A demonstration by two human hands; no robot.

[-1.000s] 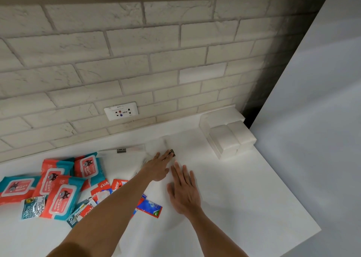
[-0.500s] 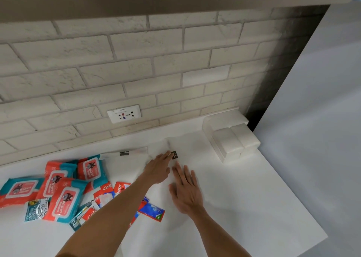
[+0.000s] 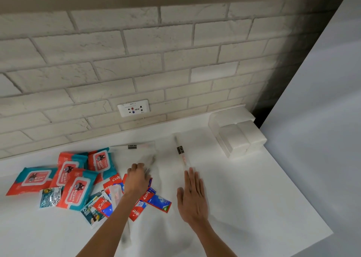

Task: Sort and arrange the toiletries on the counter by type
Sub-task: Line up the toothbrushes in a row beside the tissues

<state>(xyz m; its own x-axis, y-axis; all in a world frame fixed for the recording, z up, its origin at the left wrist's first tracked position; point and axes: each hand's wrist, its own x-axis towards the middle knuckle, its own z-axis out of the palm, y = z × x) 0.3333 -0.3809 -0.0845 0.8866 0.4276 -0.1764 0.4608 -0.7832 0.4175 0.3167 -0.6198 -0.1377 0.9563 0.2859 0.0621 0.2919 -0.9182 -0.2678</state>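
On the white counter (image 3: 244, 198), my left hand (image 3: 136, 179) curls its fingers over a blurred clear toothbrush packet (image 3: 150, 162), above a heap of red and blue toothpaste sachets (image 3: 156, 201). My right hand (image 3: 192, 196) lies flat and open, its fingertips just below another clear toothbrush packet (image 3: 182, 155) with a black label. A third clear packet (image 3: 132, 146) lies by the wall. Red and teal wipes packs (image 3: 76, 188) are piled at the left, with dark shampoo sachets (image 3: 49, 197) beside them.
A stack of white boxes (image 3: 237, 137) sits in the back right corner. A wall socket (image 3: 133, 108) is set in the brick-tile backsplash. The counter's right edge (image 3: 304, 194) drops off to a grey floor.
My left hand has drawn back left from the black-labelled packet and curled its fingers. That packet now lies uncovered. My right hand has stayed flat on the counter.
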